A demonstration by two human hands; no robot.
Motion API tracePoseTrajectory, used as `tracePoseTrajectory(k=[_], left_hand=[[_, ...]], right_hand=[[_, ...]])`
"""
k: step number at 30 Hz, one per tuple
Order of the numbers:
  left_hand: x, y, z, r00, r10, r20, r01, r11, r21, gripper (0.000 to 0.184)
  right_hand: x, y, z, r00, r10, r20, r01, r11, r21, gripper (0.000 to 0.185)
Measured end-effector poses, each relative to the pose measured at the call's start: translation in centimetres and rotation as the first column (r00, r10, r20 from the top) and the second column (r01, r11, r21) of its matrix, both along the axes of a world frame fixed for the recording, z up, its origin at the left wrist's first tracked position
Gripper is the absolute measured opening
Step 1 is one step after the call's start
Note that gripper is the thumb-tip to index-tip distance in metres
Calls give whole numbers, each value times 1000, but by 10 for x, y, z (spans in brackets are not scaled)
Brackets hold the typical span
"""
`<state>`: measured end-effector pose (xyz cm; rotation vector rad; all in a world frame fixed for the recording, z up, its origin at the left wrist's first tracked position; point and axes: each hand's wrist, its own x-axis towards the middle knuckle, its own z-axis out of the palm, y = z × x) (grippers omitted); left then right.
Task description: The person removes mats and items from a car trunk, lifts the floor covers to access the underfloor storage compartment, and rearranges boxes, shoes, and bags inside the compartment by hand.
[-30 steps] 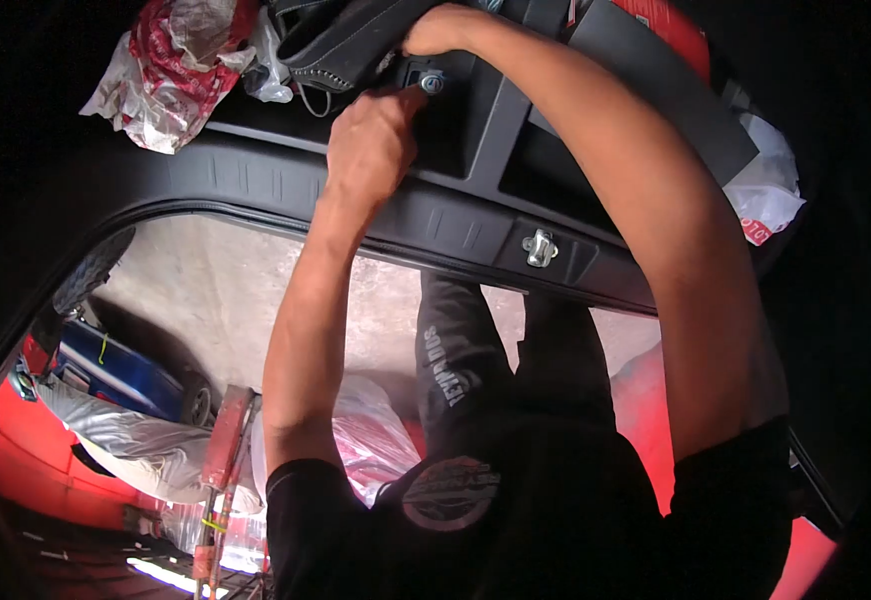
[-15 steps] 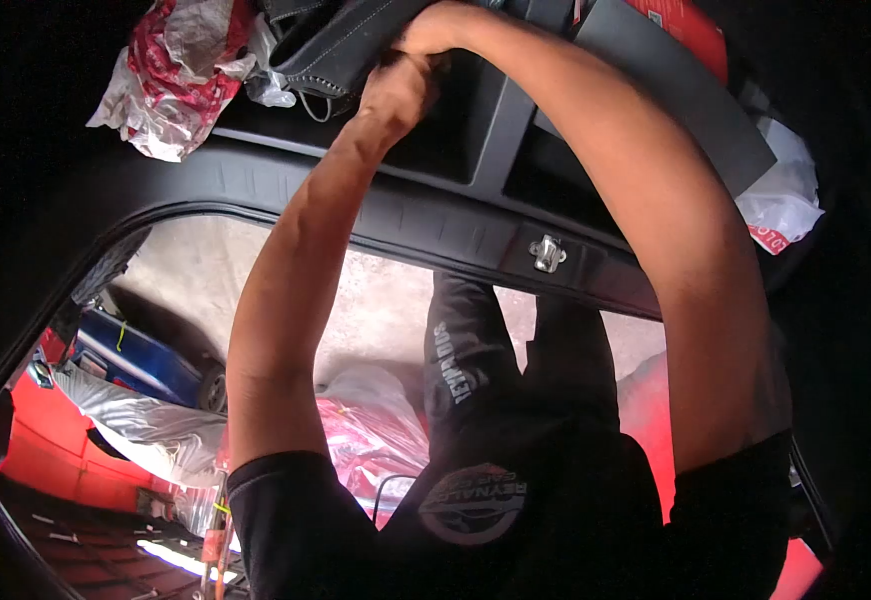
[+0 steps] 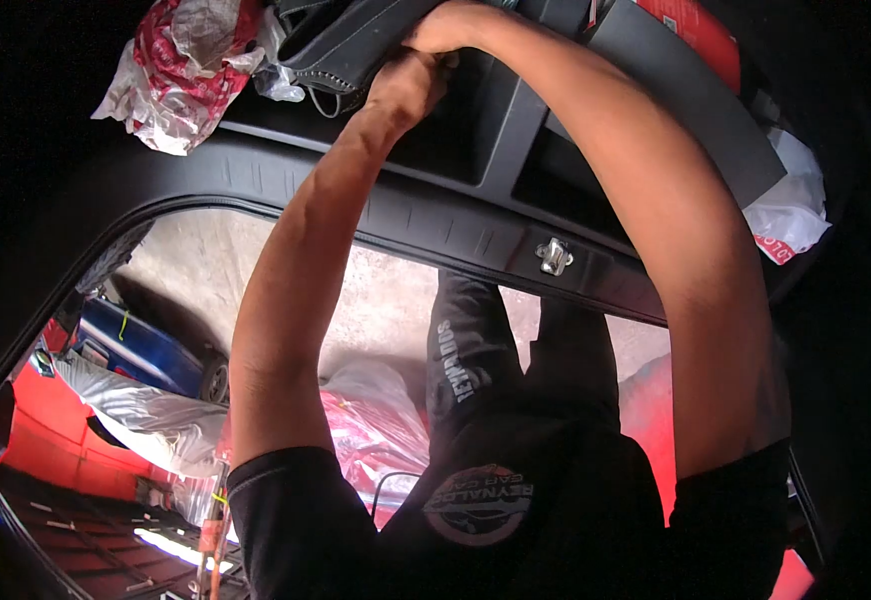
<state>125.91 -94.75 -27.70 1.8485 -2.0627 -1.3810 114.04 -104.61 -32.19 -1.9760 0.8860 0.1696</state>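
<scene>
My left hand (image 3: 408, 88) reaches into a dark recess behind the trunk sill, its fingers curled in beside a black stitched item (image 3: 356, 50) that looks like leather. What those fingers hold, if anything, is hidden. Just above, my right hand (image 3: 446, 28) rests against the right side of the black item, with its fingertips out of sight. The two hands are close together, and a thin dark loop (image 3: 324, 103) hangs from the item's lower edge.
A red and white plastic bag (image 3: 188, 75) lies at upper left. A dark flat panel (image 3: 686, 100), a red object (image 3: 701, 35) and a white bag (image 3: 794, 190) are at upper right. The sill (image 3: 436, 215) carries a metal latch (image 3: 556, 257). A blue object (image 3: 141, 345) is on the floor.
My left hand has moved up and right, covering the round metallic fitting that showed beside its fingers. My right hand stays by the black item. The view has shifted slightly.
</scene>
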Motion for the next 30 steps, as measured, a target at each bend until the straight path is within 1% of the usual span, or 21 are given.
tracePoseTrajectory(k=[2,5,8,11,14,17,20,21,23,26,28,29,30], left_hand=[[-3,0,3,995,-39,90,39,999,-5,25],[-9,2,6,954,-80,291,113,988,-101,23],[-3,2,8,985,-54,167,65,996,-61,24],[-3,3,10,999,41,32,-40,999,-18,23],[-4,2,13,1000,13,13,-12,999,-50,26],[-4,-1,16,1000,-2,12,2,1000,2,23],[-4,0,8,999,19,46,-18,1000,-10,23],[-4,2,6,985,-82,153,86,996,-19,23],[-7,0,15,893,-269,360,290,957,-5,23],[-17,2,24,850,-261,456,379,906,-188,14],[-22,-4,29,794,-351,496,416,909,-24,20],[-23,-7,30,764,-396,509,429,901,57,24],[-24,-8,30,764,-397,510,440,897,40,24]], right_hand=[[0,1,1,1000,1,5,-1,1000,-2,46],[2,2,2,1000,-2,11,2,1000,0,47],[2,3,3,1000,-12,12,12,1000,8,47],[2,2,2,1000,-18,19,17,1000,15,48],[3,2,2,999,-25,25,25,1000,19,48],[3,2,3,999,-33,28,32,999,22,49],[3,3,5,999,-39,30,38,999,19,50],[3,4,5,999,-41,29,41,999,19,50],[3,4,7,999,-45,29,45,999,18,50],[4,8,10,998,-57,33,56,998,19,51],[4,10,16,998,-58,32,58,998,23,51],[2,9,20,999,-53,-3,53,997,49,56],[1,8,24,999,-42,-24,43,998,35,52]])
